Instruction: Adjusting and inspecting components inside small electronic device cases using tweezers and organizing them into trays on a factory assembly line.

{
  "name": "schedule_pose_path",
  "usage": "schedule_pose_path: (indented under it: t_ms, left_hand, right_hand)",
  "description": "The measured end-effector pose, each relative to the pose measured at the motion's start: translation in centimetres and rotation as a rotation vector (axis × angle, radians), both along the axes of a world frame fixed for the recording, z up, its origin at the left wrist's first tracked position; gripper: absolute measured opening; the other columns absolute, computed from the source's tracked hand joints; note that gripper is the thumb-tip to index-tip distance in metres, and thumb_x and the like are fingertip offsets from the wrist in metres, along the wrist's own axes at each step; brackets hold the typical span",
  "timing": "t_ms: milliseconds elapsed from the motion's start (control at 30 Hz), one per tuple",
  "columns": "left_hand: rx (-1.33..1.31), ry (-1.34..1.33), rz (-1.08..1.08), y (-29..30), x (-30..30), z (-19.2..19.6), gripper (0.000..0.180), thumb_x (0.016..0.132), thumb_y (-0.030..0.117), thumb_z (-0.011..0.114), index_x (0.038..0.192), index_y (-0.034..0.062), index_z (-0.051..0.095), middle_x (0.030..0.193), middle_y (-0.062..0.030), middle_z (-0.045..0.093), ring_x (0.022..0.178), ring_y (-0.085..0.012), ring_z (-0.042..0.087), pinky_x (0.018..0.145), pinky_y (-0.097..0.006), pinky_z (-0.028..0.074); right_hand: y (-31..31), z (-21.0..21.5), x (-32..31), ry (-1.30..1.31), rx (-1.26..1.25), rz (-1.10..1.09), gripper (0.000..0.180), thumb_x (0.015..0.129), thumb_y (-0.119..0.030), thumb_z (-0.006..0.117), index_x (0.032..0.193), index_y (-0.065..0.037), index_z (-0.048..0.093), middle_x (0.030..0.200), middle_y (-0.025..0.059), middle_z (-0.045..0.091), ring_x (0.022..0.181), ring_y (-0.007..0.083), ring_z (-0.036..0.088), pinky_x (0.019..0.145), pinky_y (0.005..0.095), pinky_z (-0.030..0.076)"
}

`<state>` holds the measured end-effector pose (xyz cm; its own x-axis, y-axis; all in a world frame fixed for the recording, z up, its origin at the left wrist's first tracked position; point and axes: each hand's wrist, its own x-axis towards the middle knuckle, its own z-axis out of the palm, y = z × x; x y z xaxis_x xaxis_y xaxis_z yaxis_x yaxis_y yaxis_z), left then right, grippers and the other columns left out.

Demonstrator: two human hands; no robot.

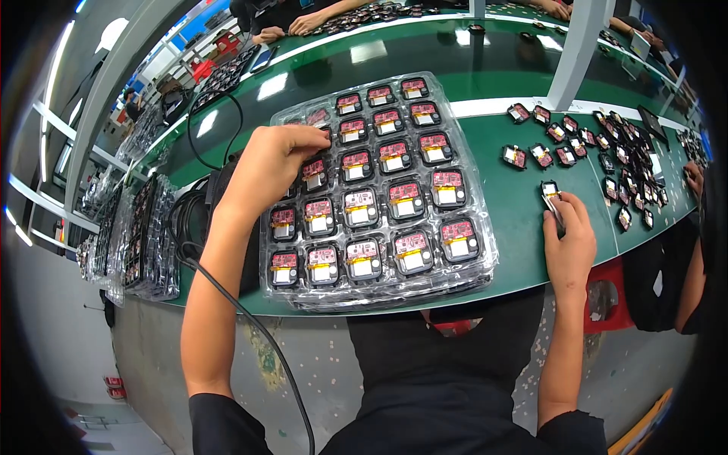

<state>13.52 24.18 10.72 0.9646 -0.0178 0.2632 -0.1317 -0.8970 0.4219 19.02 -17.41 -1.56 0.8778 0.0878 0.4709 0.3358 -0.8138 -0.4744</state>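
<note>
A clear plastic tray (469,155) lies in front of me on a stack of similar trays. Its pockets hold rows of small black-framed modules (405,199) with red circuit boards and silvery-white parts. Over the tray's far left part, my left hand (279,158) has its fingers pinched on a module, mostly hidden by the fingertips. To the right of the tray, my right hand (570,236) grips another black-framed module (550,189) between thumb and fingers, just above the green table (504,262).
Loose modules (623,155) are scattered and heaped at the right. A grey post (580,57) rises behind them. Black cable (262,326) hangs left of the tray, near stacked plastic trays (144,235). Other people's hands (307,23) work across the table; another hand (694,178) is at far right.
</note>
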Motion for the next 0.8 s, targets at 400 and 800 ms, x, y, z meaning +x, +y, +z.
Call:
schedule_pose_path:
  t_ms: [400,800]
  left_hand:
    - [-0.023,-0.081,0.038,-1.8,-1.9,0.1,0.016,0.084,0.006,0.076,0.098,-0.0026,0.074,0.111,-0.0151,0.073,0.104,-0.0331,0.068,0.092,-0.037,0.052]
    - [0.048,-0.377,0.028,-9.3,-6.4,0.1,0.03,0.082,-0.001,0.075,0.111,0.0019,0.073,0.123,-0.0185,0.067,0.113,-0.0352,0.066,0.094,-0.041,0.053]
  right_hand:
    - [0.1,0.0,0.1,-0.04,-0.014,-0.013,0.023,0.089,-0.015,0.075,0.107,-0.005,0.065,0.121,0.008,0.069,0.095,0.0318,0.072,0.077,0.0415,0.056]
    - [-0.5,0.7,-0.2,-0.154,0.27,0.218,0.027,0.076,0.0,0.083,0.098,-0.003,0.067,0.114,0.0108,0.073,0.072,0.0232,0.069,0.054,0.0312,0.051]
